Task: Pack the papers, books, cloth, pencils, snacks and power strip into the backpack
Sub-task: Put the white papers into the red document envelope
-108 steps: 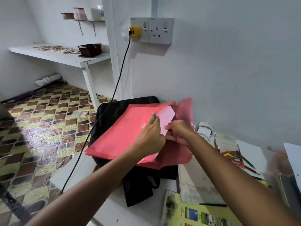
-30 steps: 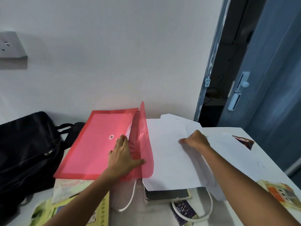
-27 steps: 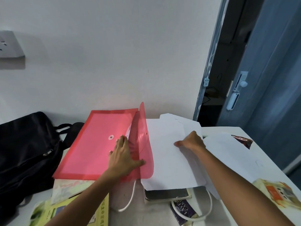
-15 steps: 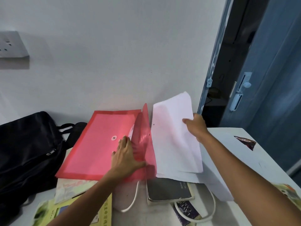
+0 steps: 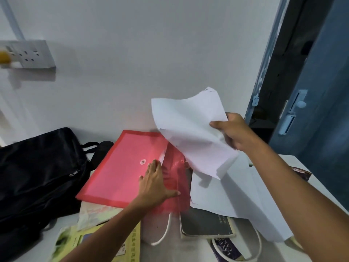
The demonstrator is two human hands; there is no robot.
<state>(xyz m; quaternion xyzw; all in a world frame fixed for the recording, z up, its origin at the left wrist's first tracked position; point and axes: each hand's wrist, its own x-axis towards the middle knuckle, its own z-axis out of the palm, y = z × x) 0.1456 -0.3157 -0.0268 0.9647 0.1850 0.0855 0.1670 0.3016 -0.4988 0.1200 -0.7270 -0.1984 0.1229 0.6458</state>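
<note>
A red plastic folder (image 5: 117, 171) lies on the white table with its flap open to the right. My left hand (image 5: 154, 184) rests flat on the folder at the flap's hinge, fingers straight. My right hand (image 5: 233, 132) grips a few white paper sheets (image 5: 190, 133) by their right edge and holds them tilted in the air above the flap. More white sheets (image 5: 226, 197) lie on the table under them. The black backpack (image 5: 37, 174) lies at the left. Books (image 5: 205, 224) and a white cord (image 5: 166, 233) lie near the front.
A yellow-green booklet (image 5: 105, 241) lies at the front left and a dark snack packet (image 5: 302, 172) near the table's right edge. A wall socket (image 5: 32, 53) hangs on the wall at the left. A blue door (image 5: 321, 91) stands ajar at the right.
My right hand has lifted the white sheets off the table and carried them higher, over the open flap. My left hand has stayed flat on the red folder.
</note>
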